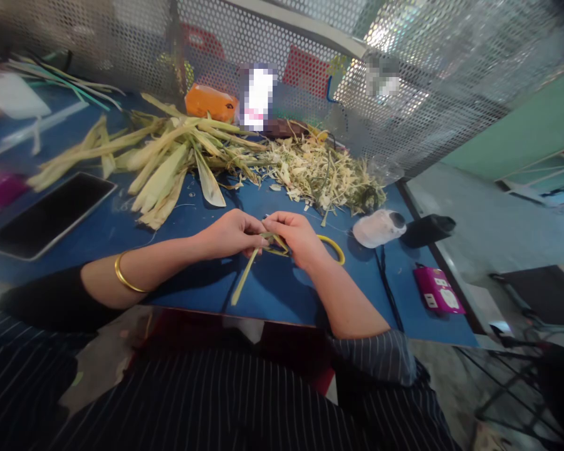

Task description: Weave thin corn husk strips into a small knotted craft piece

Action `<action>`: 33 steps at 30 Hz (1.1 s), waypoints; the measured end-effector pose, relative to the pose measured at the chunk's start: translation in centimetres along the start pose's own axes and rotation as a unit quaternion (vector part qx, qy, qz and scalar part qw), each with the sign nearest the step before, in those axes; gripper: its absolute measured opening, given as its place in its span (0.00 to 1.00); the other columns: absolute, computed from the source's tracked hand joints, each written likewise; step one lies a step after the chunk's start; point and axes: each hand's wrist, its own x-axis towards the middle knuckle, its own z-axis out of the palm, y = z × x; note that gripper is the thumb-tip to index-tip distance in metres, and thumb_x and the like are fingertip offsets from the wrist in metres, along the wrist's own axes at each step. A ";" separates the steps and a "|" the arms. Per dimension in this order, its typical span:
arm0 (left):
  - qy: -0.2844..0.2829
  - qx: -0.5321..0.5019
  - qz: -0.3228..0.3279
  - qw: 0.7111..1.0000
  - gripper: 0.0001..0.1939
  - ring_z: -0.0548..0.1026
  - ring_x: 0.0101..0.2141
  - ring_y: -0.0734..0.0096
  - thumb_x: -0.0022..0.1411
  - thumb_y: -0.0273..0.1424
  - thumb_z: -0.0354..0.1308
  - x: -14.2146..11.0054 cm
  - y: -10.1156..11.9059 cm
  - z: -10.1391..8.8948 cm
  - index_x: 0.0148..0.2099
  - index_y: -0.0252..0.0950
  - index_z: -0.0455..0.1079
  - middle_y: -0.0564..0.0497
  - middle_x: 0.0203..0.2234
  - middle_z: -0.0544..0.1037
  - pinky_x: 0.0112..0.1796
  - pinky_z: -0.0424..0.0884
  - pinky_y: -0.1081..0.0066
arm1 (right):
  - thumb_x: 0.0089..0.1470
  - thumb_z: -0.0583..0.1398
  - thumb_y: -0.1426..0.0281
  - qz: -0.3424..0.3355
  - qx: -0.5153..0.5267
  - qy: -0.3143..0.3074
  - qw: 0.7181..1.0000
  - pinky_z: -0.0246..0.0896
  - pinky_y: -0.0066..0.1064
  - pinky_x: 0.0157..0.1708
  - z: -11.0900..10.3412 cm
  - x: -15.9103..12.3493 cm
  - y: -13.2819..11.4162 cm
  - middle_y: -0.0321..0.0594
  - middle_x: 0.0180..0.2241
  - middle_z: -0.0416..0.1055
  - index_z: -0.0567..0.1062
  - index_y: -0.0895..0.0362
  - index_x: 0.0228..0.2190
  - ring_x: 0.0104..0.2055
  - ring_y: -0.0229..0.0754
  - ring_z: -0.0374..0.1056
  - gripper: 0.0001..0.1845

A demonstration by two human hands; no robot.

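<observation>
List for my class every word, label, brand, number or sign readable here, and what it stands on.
No text can be read.
Magenta box at right: pale printed patches, too small and blurred.
Magenta item at left edge: too blurred.
Orange packet: dark mark, unclear.
Bright pixelated panel: nothing legible.

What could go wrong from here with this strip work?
The narrow pale green strip is pinched in the fingertips of the left hand and right hand, so a hard pull might split it. The black spool is by the right edge of the blue table; a stray elbow could knock it off. The loose plant shreds could scatter if brushed.
</observation>
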 end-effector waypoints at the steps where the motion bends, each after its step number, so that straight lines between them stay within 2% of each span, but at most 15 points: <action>1: -0.008 -0.005 -0.005 1.000 0.10 0.68 0.18 0.77 0.54 0.28 0.59 0.0 0.1 0.0 0.23 0.33 0.75 0.52 0.15 0.73 0.22 0.63 0.76 | 0.40 0.67 0.61 0.013 0.022 0.002 1.000 0.53 0.25 0.20 0.0 0.0 0.0 0.30 0.17 0.67 0.73 0.57 0.22 0.19 0.31 0.58 0.14; 5: -0.047 -0.035 -0.018 0.998 0.09 0.68 0.18 0.77 0.55 0.30 0.60 0.0 -0.1 0.2 0.24 0.34 0.75 0.51 0.18 0.74 0.23 0.64 0.76 | 0.40 0.67 0.64 -0.013 0.057 0.052 0.997 0.45 0.23 0.16 0.1 0.2 0.0 0.27 0.14 0.60 0.71 0.57 0.20 0.16 0.27 0.50 0.12; 9: -0.114 -0.047 -0.021 0.992 0.08 0.67 0.18 0.77 0.56 0.32 0.60 0.0 -0.7 0.7 0.29 0.33 0.77 0.50 0.19 0.74 0.23 0.64 0.76 | 0.44 0.66 0.64 -0.038 0.129 0.083 0.987 0.37 0.23 0.13 -0.1 0.5 -0.1 0.25 0.13 0.55 0.64 0.56 0.16 0.13 0.25 0.46 0.17; 11: -0.131 -0.040 -0.018 0.990 0.09 0.67 0.19 0.77 0.57 0.33 0.59 -0.1 -0.7 0.8 0.30 0.33 0.77 0.51 0.20 0.74 0.23 0.64 0.76 | 0.44 0.66 0.64 -0.038 0.154 0.114 0.981 0.41 0.23 0.13 -0.2 0.8 -0.1 0.25 0.13 0.56 0.63 0.56 0.16 0.12 0.26 0.50 0.19; 14: -0.126 -0.037 -0.018 0.991 0.09 0.68 0.21 0.77 0.56 0.34 0.59 -0.1 -0.3 0.3 0.31 0.33 0.77 0.51 0.21 0.75 0.25 0.66 0.76 | 0.45 0.66 0.61 -0.035 0.176 0.185 0.966 0.52 0.22 0.14 -0.4 1.1 0.0 0.26 0.14 0.59 0.63 0.56 0.18 0.14 0.29 0.60 0.20; 17: -0.123 -0.056 -0.029 0.990 0.09 0.70 0.23 0.76 0.56 0.34 0.59 -0.2 0.2 -0.2 0.30 0.33 0.76 0.50 0.23 0.76 0.28 0.68 0.75 | 0.49 0.63 0.60 -0.064 0.175 0.221 0.957 0.58 0.22 0.17 -0.6 1.2 0.0 0.26 0.15 0.60 0.63 0.56 0.20 0.17 0.31 0.67 0.18; 21: -0.114 -0.077 -0.050 0.989 0.12 0.72 0.24 0.75 0.57 0.37 0.60 -0.2 0.4 -0.2 0.31 0.32 0.75 0.50 0.24 0.75 0.31 0.69 0.73 | 0.52 0.61 0.60 -0.107 0.141 0.222 0.959 0.60 0.21 0.18 -0.5 1.1 0.0 0.25 0.17 0.61 0.64 0.55 0.23 0.21 0.33 0.71 0.15; 25: -0.074 -0.054 -0.068 0.993 0.15 0.69 0.20 0.76 0.53 0.40 0.64 -0.3 0.0 0.4 0.25 0.33 0.73 0.52 0.18 0.73 0.26 0.65 0.74 | 0.53 0.60 0.60 -0.147 0.122 0.188 0.963 0.63 0.22 0.21 0.0 1.1 0.4 0.25 0.18 0.62 0.64 0.55 0.25 0.21 0.32 0.71 0.14; 30: -0.089 -0.021 -0.058 0.994 0.13 0.67 0.19 0.77 0.53 0.36 0.63 -0.5 0.2 0.8 0.22 0.33 0.74 0.50 0.17 0.73 0.24 0.62 0.75 | 0.54 0.60 0.59 -0.174 0.135 0.198 0.955 0.64 0.25 0.23 0.1 1.5 1.0 0.24 0.18 0.61 0.63 0.55 0.25 0.18 0.31 0.67 0.15; 33: -0.035 -0.043 -0.059 0.997 0.12 0.67 0.18 0.78 0.53 0.34 0.63 -0.4 0.5 0.6 0.22 0.32 0.74 0.49 0.17 0.74 0.23 0.62 0.75 | 0.55 0.59 0.56 -0.180 0.105 0.184 0.961 0.65 0.27 0.26 -0.6 1.7 0.8 0.27 0.21 0.65 0.65 0.54 0.27 0.20 0.31 0.67 0.15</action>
